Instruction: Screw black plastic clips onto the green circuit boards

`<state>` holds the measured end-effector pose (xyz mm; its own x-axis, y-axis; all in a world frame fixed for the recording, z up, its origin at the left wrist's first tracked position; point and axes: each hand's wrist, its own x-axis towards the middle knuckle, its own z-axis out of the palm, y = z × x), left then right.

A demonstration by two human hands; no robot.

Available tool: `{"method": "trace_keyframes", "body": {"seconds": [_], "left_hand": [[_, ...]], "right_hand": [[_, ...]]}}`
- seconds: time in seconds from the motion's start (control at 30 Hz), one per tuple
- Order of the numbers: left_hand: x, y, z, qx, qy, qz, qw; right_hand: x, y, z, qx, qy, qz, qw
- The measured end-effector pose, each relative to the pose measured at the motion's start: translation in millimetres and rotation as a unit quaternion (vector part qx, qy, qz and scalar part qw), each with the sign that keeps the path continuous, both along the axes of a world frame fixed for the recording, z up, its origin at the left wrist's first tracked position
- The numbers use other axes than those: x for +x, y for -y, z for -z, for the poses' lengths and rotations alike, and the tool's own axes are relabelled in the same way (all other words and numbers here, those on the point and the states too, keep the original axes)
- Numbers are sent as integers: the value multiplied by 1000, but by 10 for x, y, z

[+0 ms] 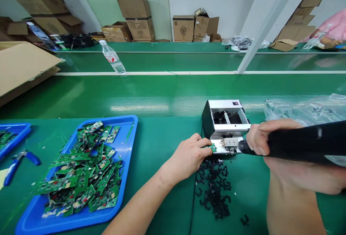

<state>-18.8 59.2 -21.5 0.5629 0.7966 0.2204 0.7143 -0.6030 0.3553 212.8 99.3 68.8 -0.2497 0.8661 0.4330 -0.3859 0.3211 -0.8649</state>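
Observation:
My left hand (pixel 189 155) pinches a small green circuit board (pixel 213 147) against the front of a silver and black machine (pixel 225 123). My right hand (pixel 270 137) is wrapped round a black electric screwdriver (pixel 305 142), whose tip points at the metal fixture (pixel 229 142) on the machine, right beside the board. A pile of small black plastic parts (pixel 214 188) lies on the green table just below the machine.
A blue tray (pixel 127 148) heaped with green circuit boards sits at the left, with blue-handled cutters (pixel 18 161) and a second blue tray (pixel 18 130) further left. A clear plastic bag (pixel 305 110) lies at the right. A water bottle (pixel 112 57) and cardboard boxes stand beyond the conveyor.

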Motion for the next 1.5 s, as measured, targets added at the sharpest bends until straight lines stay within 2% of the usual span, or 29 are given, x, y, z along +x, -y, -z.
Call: {"method": "trace_keyframes", "body": {"seconds": [0.13, 0.3, 0.53, 0.77, 0.93, 1.03, 1.13, 1.27, 1.33, 1.5], "left_hand": [[4, 12, -9, 1, -3, -2, 1000], [5, 15, -5, 3, -7, -4, 1000], [10, 20, -31, -4, -12, -5, 1000], [20, 21, -51, -9, -25, -7, 1000], [7, 31, -64, -8, -29, -4, 1000], [-6, 30, -69, -7, -31, -5, 999], [-7, 24, -70, -12, -28, -4, 1000], [9, 24, -74, -12, -32, -6, 999], [17, 27, -76, -12, -35, -8, 999], [20, 30, -70, -10, -32, -7, 999]], "right_hand": [[-84, -110, 89, 67, 44, -19, 997], [-38, -170, 181, 91, 43, -33, 994], [-183, 9, 26, 34, 56, 14, 998], [-116, -2, -35, 45, 3, -45, 998], [-371, -158, -178, 71, -39, -95, 992], [-529, -191, -160, 43, -45, -75, 995], [-573, -198, -87, 1, -39, -51, 998], [-534, -248, -17, 40, -33, -94, 994], [-529, -257, -25, 44, -30, -94, 994], [-569, -186, -114, -2, -33, -55, 998]]}}
